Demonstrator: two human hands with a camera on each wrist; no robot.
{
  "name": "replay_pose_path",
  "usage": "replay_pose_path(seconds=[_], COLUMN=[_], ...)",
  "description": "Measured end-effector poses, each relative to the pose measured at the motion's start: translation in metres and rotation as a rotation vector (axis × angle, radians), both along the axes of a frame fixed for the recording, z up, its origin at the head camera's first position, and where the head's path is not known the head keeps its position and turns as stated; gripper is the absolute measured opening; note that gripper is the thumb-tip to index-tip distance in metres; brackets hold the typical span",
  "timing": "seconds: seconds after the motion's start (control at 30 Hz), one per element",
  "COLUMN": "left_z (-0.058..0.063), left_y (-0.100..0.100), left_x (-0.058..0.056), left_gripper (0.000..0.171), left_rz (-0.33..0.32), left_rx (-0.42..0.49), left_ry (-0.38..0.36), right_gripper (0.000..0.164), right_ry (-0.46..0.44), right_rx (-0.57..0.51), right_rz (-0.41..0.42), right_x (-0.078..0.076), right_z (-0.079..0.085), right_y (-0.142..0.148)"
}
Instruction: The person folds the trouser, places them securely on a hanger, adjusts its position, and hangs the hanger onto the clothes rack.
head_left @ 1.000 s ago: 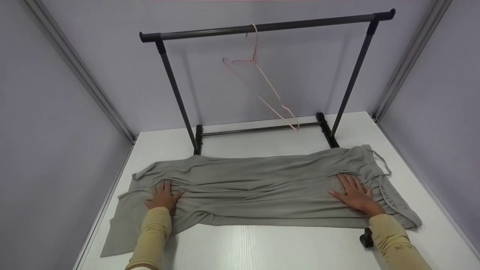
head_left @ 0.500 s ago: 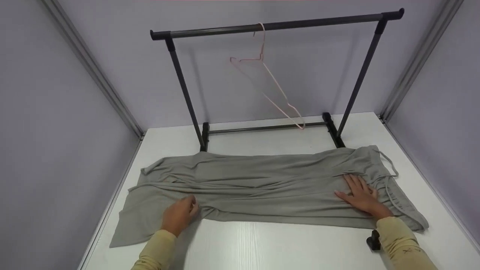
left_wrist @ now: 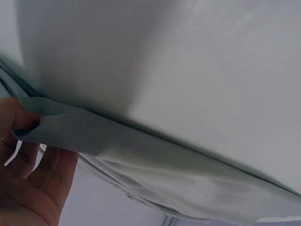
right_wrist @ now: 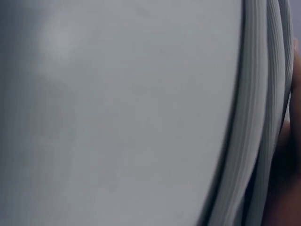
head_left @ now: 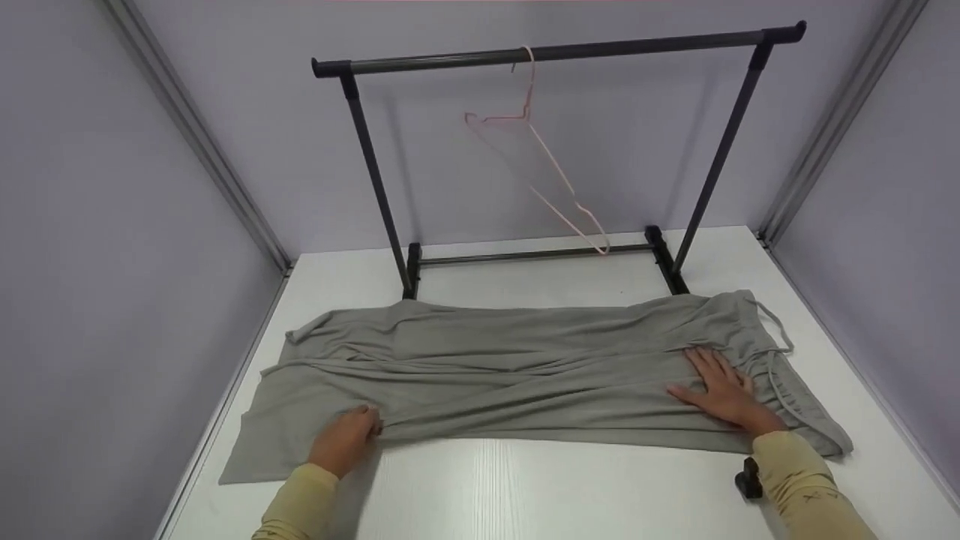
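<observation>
A pair of grey drawstring trousers (head_left: 480, 337) lies lengthwise across the white table, its gathered waist and cord (head_left: 780, 386) at the right. Near the leg end, my left hand (head_left: 346, 441) pinches the front edge of the cloth. The left wrist view shows that edge (left_wrist: 94, 134) caught between thumb and fingertips, and folds pull toward the hand. My right hand (head_left: 724, 394) rests flat on the trousers beside the waist, fingers spread. Only a sliver of the right hand (right_wrist: 289, 141) shows in the right wrist view, behind the cloth folds (right_wrist: 249, 117).
A black garment rack (head_left: 570, 52) stands behind the trousers, with a pink wire hanger (head_left: 551, 161) hooked on its bar. A small black object (head_left: 748, 480) sits by the right forearm. Grey-lilac panels (head_left: 150, 262) wall the table (head_left: 480, 487) in at the sides and back.
My left hand has left its flat, spread pose on the leg, drawn back to the front edge, and pinched the cloth there, tightening its folds. My right hand stays on the cloth near the waist.
</observation>
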State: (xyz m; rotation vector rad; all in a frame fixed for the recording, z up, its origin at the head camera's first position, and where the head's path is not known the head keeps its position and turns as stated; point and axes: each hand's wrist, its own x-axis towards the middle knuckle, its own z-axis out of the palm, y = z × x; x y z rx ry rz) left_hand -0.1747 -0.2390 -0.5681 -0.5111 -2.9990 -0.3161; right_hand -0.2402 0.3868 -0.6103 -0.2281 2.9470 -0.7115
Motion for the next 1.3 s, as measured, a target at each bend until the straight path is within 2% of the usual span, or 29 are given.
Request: replay_pose_path(seconds=[0.07, 0.17, 0.37, 0.5, 0.6, 0.67, 0.73, 0.77, 0.87, 0.97, 1.03, 1.17, 1.27, 1.3], left_z=[0.002, 0.000, -0.008, -0.013, -0.016, -0.016, -0.013, -0.010, 0.000, 0.008, 0.011, 0.014, 0.015, 0.014], left_y=[-0.003, -0.004, 0.009, 0.021, 0.028, 0.030, 0.031, 0.031, 0.029, 0.025, 0.024, 0.025, 0.025, 0.024], left_x=[0.002, 0.006, 0.009, 0.009, 0.007, 0.005, 0.002, 0.002, 0.001, 0.004, 0.005, 0.004, 0.000, -0.001], left_gripper=[0.024, 0.020, 0.018, 0.024, 0.023, 0.018, 0.014, 0.012, 0.009, 0.007, 0.006, 0.006, 0.010, 0.012], left_rz=[-0.003, -0.059, -0.177, -0.193, -0.193, -0.197, -0.217, -0.228, -0.258, -0.248, -0.237, -0.250, -0.279, -0.296], left_rx=[-0.013, -0.007, 0.070, 0.054, 0.024, 0.024, 0.048, 0.077, 0.189, 0.287, 0.308, 0.317, 0.340, 0.353], left_ry=[-0.022, -0.043, -0.034, -0.009, 0.002, -0.020, -0.081, -0.137, -0.371, -0.605, -0.706, -0.800, -0.813, -0.788], right_gripper=[0.093, 0.091, 0.097, 0.109, 0.112, 0.113, 0.114, 0.116, 0.120, 0.120, 0.118, 0.111, 0.100, 0.092], right_ry=[0.005, 0.009, 0.018, 0.010, -0.023, -0.047, -0.060, -0.066, -0.091, -0.120, -0.142, -0.193, -0.186, -0.149], right_rx=[0.008, -0.006, -0.013, 0.030, 0.040, 0.029, 0.025, 0.027, 0.036, 0.031, 0.025, 0.018, -0.023, -0.049], right_rz=[0.001, 0.013, 0.083, 0.119, 0.098, 0.070, 0.043, 0.033, 0.019, 0.026, 0.041, 0.076, 0.093, 0.091], right_x=[-0.001, 0.004, 0.027, 0.040, 0.047, 0.050, 0.052, 0.053, 0.057, 0.064, 0.068, 0.070, 0.068, 0.066], right_z=[0.001, 0.005, 0.027, 0.035, 0.033, 0.030, 0.028, 0.028, 0.028, 0.029, 0.030, 0.039, 0.048, 0.050], right_y=[0.001, 0.003, -0.001, -0.007, -0.008, -0.005, -0.001, 0.001, 0.010, 0.018, 0.023, 0.030, 0.033, 0.036])
